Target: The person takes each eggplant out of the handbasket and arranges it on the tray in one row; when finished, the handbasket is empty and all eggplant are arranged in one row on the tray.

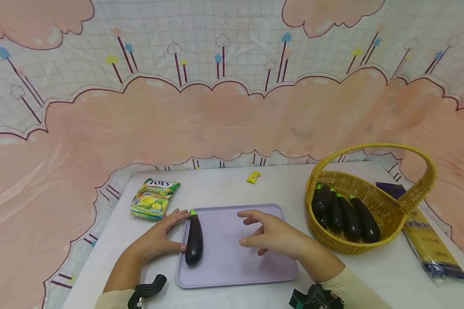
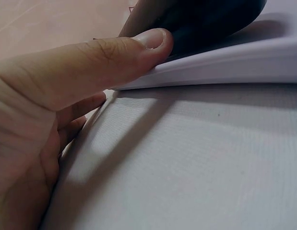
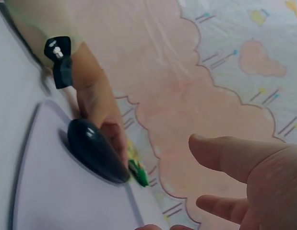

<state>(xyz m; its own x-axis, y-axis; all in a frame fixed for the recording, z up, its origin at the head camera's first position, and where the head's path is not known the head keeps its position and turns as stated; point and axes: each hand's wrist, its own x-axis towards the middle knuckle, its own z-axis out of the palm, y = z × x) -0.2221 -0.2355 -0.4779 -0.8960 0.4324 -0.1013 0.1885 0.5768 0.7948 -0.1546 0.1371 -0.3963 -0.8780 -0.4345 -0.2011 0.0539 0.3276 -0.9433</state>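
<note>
One dark eggplant (image 1: 194, 240) with a green stem lies lengthwise along the left side of a lilac tray (image 1: 232, 274). Beside it, my left hand (image 1: 158, 240) reaches over the tray's left rim, thumb at its lower end and fingers by the stem. In the left wrist view the thumb (image 2: 153, 45) overlaps the eggplant's dark side just above the rim. Over the right half of the tray hovers my right hand (image 1: 272, 234), fingers spread and loosely bent, holding nothing. The right wrist view shows the eggplant (image 3: 98, 151) apart from this hand.
A yellow wicker basket (image 1: 313, 223) holding several eggplants (image 1: 348, 216) stands at the right, its handle arching high. A yellow and blue packet (image 1: 433, 244) lies beside it. Behind the tray are a green FOX'S candy bag (image 1: 154, 199) and a small yellow wrapped candy (image 1: 253, 177).
</note>
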